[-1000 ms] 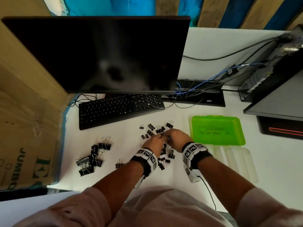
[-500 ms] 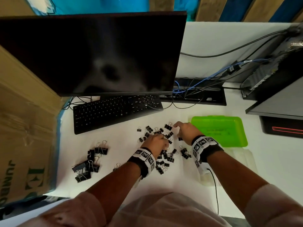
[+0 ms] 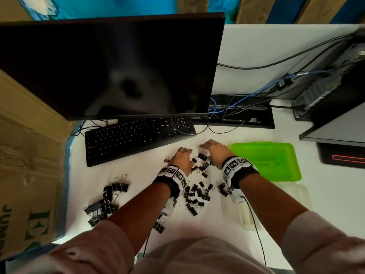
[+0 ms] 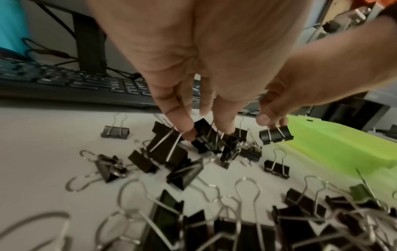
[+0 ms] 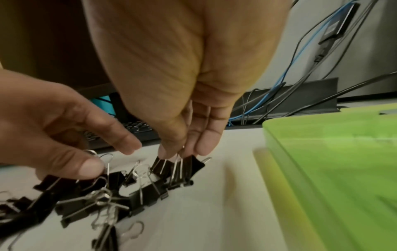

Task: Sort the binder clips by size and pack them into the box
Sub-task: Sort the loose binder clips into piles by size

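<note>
Three views are on record. Head view alone shows the layout: large binder clips [image 3: 107,198] grouped at the left of the white desk [image 3: 138,169], small binder clips [image 3: 197,194] scattered between the forearms, and the green box [image 3: 276,171] just beside the right hand [image 3: 214,152] on its outer side. Finger detail is not legible there (both hands seen from the back).

Left wrist view shows the left hand [image 4: 204,59] reaching down into the scatter, fingertips [image 4: 178,122] closed round the wire handles of a tangle of clips [image 4: 206,135] lying on the desk. Same view shows the right hand pinching one small clip [image 4: 276,135] by its handles, held clear of the surface, near the box edge.

Right wrist view shows the right hand [image 5: 189,76] with thumb and fingers gripping wire handles; clip bodies hang just below the fingertips [image 5: 204,144], over further clips on the desk. How many it holds cannot be told. The keyboard [image 3: 138,139] lies beyond both hands.
</note>
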